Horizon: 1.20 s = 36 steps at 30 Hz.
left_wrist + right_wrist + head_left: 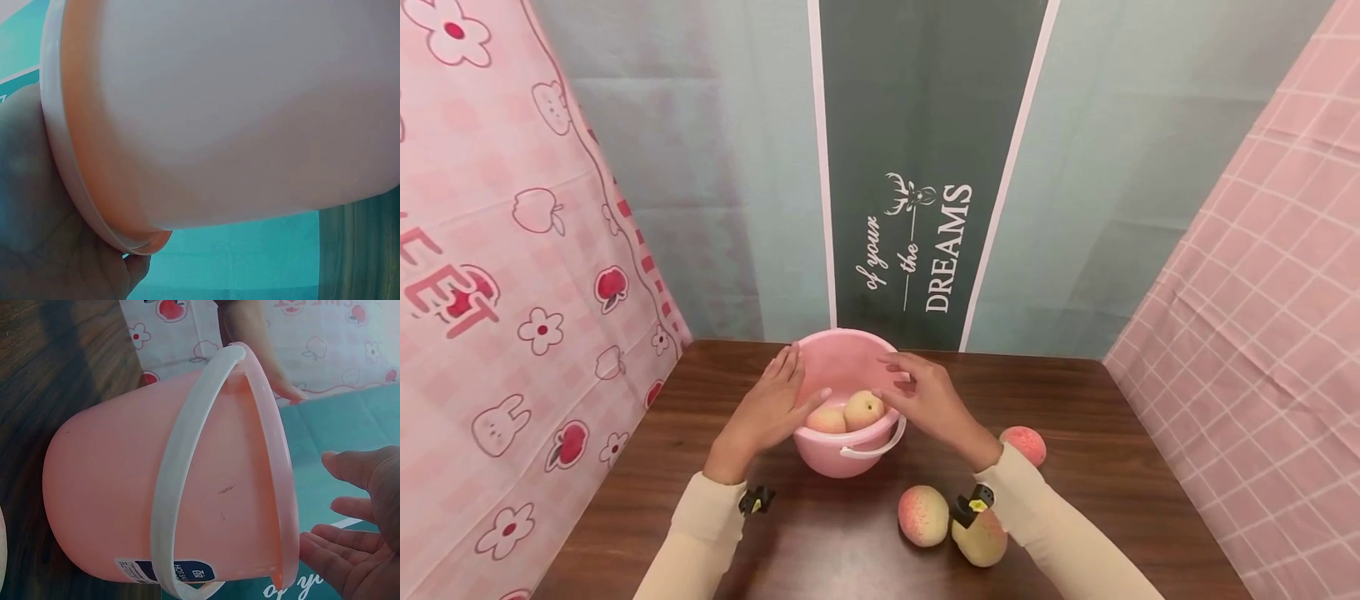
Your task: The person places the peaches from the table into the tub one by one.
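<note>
At far left I see the left hand [775,404], fingers extended, lying against the rim of the pink bucket [831,457]. The bucket stands upright on the table [647,508], two peaches [862,410] inside. On its right side I have the right hand [931,398], fingers loosely spread, gripping nothing; I can't tell whether they touch the rim. Nearer and rightward lie three loose peaches [922,517].

Peaches [923,517] lie in and right of the bucket [826,457].
</note>
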{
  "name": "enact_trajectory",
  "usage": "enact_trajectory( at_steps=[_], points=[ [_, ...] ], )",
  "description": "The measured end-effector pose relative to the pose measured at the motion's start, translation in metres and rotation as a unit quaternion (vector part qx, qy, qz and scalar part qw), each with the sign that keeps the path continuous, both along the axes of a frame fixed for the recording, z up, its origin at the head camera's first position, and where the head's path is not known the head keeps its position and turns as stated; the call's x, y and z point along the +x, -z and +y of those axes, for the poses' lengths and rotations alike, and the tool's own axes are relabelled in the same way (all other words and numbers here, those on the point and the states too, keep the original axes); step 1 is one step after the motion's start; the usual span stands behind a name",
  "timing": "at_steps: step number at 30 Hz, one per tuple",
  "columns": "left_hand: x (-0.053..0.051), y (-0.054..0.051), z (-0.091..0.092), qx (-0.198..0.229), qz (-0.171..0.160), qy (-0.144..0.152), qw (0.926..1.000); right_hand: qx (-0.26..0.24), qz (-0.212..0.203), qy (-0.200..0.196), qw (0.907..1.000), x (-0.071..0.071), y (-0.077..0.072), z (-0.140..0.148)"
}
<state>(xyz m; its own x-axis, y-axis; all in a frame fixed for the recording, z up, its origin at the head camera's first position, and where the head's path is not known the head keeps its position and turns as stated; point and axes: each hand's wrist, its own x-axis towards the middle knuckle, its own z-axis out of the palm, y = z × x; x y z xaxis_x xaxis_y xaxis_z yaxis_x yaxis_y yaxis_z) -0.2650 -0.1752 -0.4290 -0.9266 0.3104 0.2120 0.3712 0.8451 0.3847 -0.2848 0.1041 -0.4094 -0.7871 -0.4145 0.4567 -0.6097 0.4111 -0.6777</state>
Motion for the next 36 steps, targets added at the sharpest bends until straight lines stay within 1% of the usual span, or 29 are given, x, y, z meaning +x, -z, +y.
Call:
enact_trajectory(
  at_steps=[4, 12, 15, 21, 25, 32, 36],
  points=[
    [0.000, 0.001, 0.000, 0.001, 0.005, 0.002, 1.0000, -0.008, 0.006, 0.002, 0.9999, 0.002, 0.002, 0.004],
    [0.000, 0.001, 0.000, 0.005, 0.004, 0.006, 1.0000, -0.009, 0.003, 0.012, 0.9999, 0.007, 0.010, 0.014],
    [0.001, 0.001, 0.000, 0.006, 0.004, 0.007, 1.0000, -0.017, 0.003, 0.012, 0.9998, 0.008, 0.011, 0.018],
    [0.000, 0.001, -0.001, 0.006, 0.002, 0.009, 0.9999, -0.032, -0.012, 0.027, 0.9991, 0.011, 0.016, 0.028],
    [-0.001, 0.000, -0.002, 0.006, 0.004, 0.011, 0.9999, -0.043, -0.021, 0.033, 0.9983, 0.011, 0.015, 0.036],
    [0.000, -0.001, -0.002, 0.008, 0.010, 0.013, 0.9998, -0.045, -0.045, 0.066, 0.9958, 0.016, 0.015, 0.047],
    [0.001, 0.000, -0.002, 0.011, 0.006, 0.011, 0.9999, -0.052, -0.039, 0.072, 0.9952, 0.017, 0.018, 0.053]
  ],
)
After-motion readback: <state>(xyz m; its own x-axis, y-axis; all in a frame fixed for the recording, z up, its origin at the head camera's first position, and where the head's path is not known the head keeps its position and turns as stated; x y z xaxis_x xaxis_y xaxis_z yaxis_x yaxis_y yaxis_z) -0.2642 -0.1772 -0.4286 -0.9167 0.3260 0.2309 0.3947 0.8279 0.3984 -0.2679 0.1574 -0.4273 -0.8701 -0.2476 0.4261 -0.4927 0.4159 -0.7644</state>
